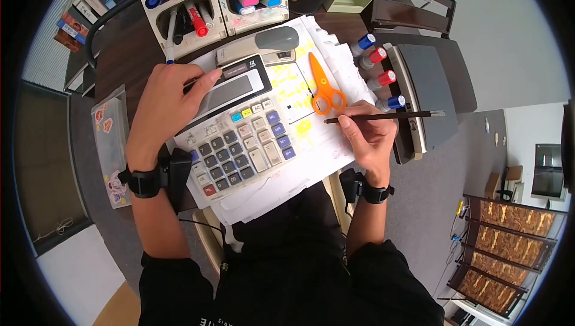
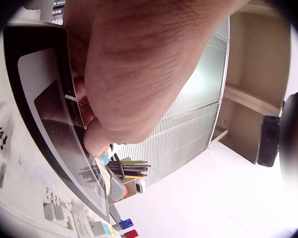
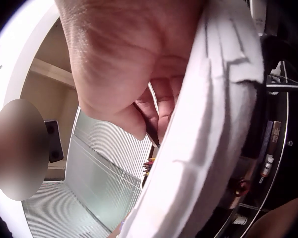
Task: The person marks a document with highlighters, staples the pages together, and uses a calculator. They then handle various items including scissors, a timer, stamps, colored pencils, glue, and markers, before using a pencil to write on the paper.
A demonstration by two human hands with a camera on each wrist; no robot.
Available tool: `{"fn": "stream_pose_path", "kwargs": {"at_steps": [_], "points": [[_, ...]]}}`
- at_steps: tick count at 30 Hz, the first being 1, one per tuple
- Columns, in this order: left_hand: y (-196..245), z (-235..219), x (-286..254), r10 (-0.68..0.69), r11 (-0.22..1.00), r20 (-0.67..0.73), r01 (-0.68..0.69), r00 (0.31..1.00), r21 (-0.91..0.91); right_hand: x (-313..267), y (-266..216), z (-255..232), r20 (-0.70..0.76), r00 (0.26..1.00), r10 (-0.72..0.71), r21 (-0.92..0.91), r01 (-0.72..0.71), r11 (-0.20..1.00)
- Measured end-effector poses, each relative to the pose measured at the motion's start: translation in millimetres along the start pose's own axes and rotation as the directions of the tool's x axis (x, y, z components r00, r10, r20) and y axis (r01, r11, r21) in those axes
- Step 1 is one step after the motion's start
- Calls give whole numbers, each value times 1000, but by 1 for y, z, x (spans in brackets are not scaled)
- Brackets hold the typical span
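Observation:
In the head view the left hand rests at the upper left edge of a large calculator, its thumb by the display. The left wrist view shows that hand bent over the display's dark frame; some fingertips are hidden. A thin black pen is pinched by the right hand, its tip pointing left over papers with yellow marks. Orange scissors lie just above that hand. In the right wrist view the hand is beside the paper stack.
A stapler lies above the calculator. White holders with pens and highlighters stand at the back. Several red and blue capped bottles line the right side, next to a grey-topped device. A clear stickered case is at left.

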State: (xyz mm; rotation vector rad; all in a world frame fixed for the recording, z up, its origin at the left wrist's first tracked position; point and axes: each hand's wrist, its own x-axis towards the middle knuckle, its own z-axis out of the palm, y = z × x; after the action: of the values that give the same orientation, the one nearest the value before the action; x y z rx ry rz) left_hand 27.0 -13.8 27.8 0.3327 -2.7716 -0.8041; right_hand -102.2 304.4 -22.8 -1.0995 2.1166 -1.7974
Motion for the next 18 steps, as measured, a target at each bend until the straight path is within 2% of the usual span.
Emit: {"fn": "stream_pose_path", "kwargs": {"at_steps": [3, 5, 6, 8, 14, 18], "points": [[2, 0, 0, -4, 1000, -3, 4, 1000, 1, -1, -2, 6, -38, 999, 5, 18, -4, 1000], [2, 0, 0, -9, 1000, -1, 9, 1000, -2, -2, -9, 14, -130, 982, 136, 189, -110, 976], [1, 0, 0, -12, 1000, -2, 12, 1000, -15, -2, -9, 13, -130, 982, 137, 188, -111, 976], [1, 1, -1, -14, 999, -2, 14, 1000, -29, -2, -9, 10, -98, 985, 141, 83, -134, 988], [1, -1, -1, 1, 1000, -8, -1, 1000, -7, -1, -6, 10, -87, 991, 103, -31, -106, 994], [7, 2, -1, -15, 999, -25, 14, 1000, -40, -1, -5, 9, -92, 993, 72, -38, -76, 996]]}}
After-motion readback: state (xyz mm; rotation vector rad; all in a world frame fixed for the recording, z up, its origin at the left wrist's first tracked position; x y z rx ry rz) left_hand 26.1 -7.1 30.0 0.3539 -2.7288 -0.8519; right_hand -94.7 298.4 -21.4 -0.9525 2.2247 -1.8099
